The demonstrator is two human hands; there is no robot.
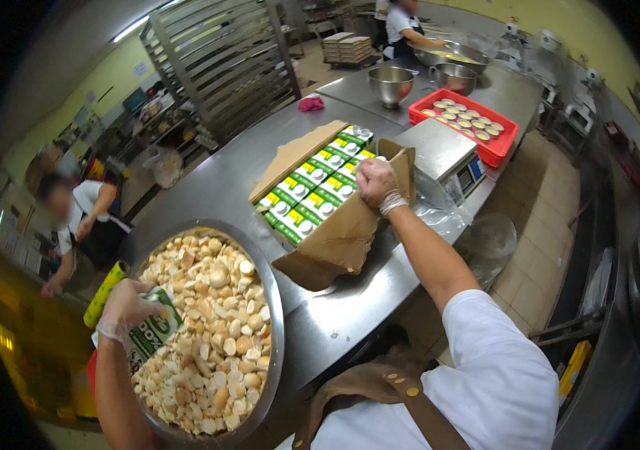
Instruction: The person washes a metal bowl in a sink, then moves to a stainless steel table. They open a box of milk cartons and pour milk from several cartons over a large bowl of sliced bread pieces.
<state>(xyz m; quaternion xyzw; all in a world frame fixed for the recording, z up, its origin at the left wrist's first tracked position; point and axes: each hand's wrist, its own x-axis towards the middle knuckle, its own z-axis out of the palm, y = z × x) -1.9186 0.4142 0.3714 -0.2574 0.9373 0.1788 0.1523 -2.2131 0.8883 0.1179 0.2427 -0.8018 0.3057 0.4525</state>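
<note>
My left hand (126, 308), in a clear plastic glove, grips a green printed carton (158, 322) over the left side of a large metal bowl (278, 315). Cut bread pieces (216, 320) fill the bowl. Whether anything pours from the carton is hidden. Over on the right, my gloved right hand (377, 183) has its fingers curled down at the near right side of an open cardboard box (334, 253). Upright green-and-white cartons (320, 197) with white caps stand in rows inside the box. My fingers hide what they touch there.
Beyond the box stand a scale (438, 147), a red crate (506, 151) of small filled cups and metal mixing bowls (390, 85). A pink cloth (311, 104) lies on the steel table (224, 169). One person (86, 216) works at left, another (404, 28) at the far end.
</note>
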